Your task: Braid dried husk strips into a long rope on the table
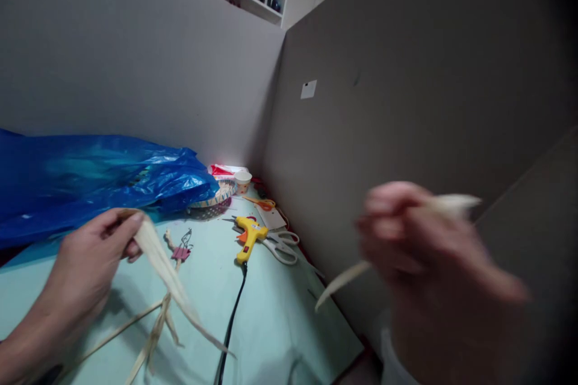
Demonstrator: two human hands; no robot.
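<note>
My left hand (93, 258) is closed, pinching the upper end of a pale dried leaf strip (169, 274) that hangs down and to the right over the light green table (271, 325). My right hand (415, 252), blurred by motion, is raised at the right with its fingers closed round a second pale strip (345, 280); one end pokes out above the hand and the other trails down to the left. More thin strips (149, 337) lie on the table below my left hand, near a pink binder clip (180, 251).
A blue plastic bag (90, 177) fills the left rear. Behind it are a woven ring (212, 201) and a small paper cup (242, 180). A yellow glue gun (249, 236) with a black cord, white scissors (280, 245) and orange scissors (264, 203) lie near the grey partition walls.
</note>
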